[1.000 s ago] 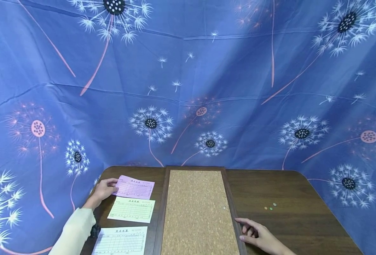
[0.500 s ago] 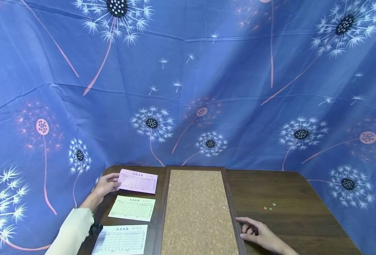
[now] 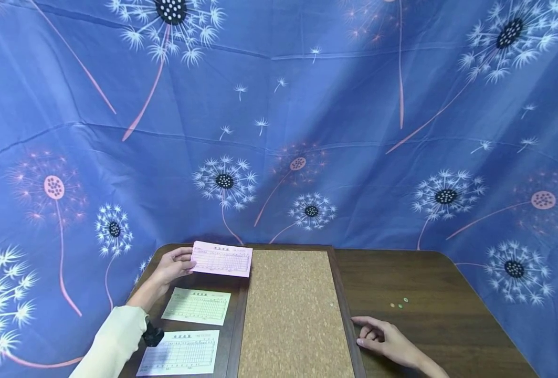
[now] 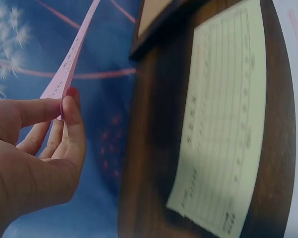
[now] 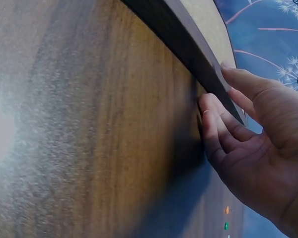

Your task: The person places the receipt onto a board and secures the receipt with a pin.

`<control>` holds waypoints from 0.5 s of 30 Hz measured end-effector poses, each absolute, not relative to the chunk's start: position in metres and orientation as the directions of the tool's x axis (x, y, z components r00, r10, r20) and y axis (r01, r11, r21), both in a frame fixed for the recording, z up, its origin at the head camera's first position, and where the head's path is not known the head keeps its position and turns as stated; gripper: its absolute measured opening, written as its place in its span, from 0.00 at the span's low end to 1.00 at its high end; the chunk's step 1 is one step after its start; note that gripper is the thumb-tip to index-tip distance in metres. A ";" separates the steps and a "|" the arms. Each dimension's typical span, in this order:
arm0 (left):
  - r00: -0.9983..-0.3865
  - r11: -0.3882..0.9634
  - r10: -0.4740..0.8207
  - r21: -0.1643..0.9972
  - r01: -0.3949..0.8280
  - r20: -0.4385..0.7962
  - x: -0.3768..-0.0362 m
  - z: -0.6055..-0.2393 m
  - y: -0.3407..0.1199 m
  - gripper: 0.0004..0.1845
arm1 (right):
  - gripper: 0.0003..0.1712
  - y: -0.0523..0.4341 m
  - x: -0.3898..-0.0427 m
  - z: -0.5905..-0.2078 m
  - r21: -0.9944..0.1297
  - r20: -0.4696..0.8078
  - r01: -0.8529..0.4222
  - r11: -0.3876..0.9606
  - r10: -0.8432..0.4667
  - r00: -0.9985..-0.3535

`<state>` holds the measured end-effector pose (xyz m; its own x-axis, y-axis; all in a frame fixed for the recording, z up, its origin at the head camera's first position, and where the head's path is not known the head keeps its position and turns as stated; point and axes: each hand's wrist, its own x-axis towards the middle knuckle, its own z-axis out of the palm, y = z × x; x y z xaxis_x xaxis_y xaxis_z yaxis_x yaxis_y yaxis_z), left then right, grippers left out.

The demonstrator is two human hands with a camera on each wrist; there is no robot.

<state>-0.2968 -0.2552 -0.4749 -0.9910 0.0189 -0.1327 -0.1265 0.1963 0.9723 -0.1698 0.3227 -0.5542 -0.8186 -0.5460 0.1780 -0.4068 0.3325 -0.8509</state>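
Observation:
My left hand (image 3: 176, 265) pinches the left end of a pink printed form slip (image 3: 222, 259), thumb on one face and fingers on the other. The slip is raised, its right end overlapping the top left corner of a wood-framed cork board (image 3: 293, 310). Edge-on, the pink slip (image 4: 69, 67) shows in the left wrist view. Below that hand lie a yellow-green form slip (image 3: 197, 306) and a white one (image 3: 179, 353). My right hand (image 3: 389, 344) rests thumb and index finger against the board's right frame (image 5: 203, 54); its other fingers are loosely bent beside it.
Several small round pieces (image 3: 399, 304), orange, green and pale, lie on the dark wooden table (image 3: 430, 283) to the right. A tiny pale spot (image 3: 332, 304) shows on the cork. Blue cloth (image 3: 279, 121) with dandelion prints hangs behind the table.
My left hand has lifted the pink slip from above the yellow-green one and carried it rightward and away, toward the board's far left corner. My right hand stays at the frame.

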 end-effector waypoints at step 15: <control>-0.983 0.139 0.083 0.979 -0.149 -0.161 -0.277 -0.456 -0.204 0.28 | 0.21 0.298 -0.181 -0.532 -0.767 0.298 -0.499 0.403 -0.465 -0.834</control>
<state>-0.2772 -0.2044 -0.4556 -0.9834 0.0827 -0.1613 -0.1489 0.1387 0.9791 -0.1807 0.2978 -0.5320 -0.8338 -0.4646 0.2983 -0.4990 0.4031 -0.7671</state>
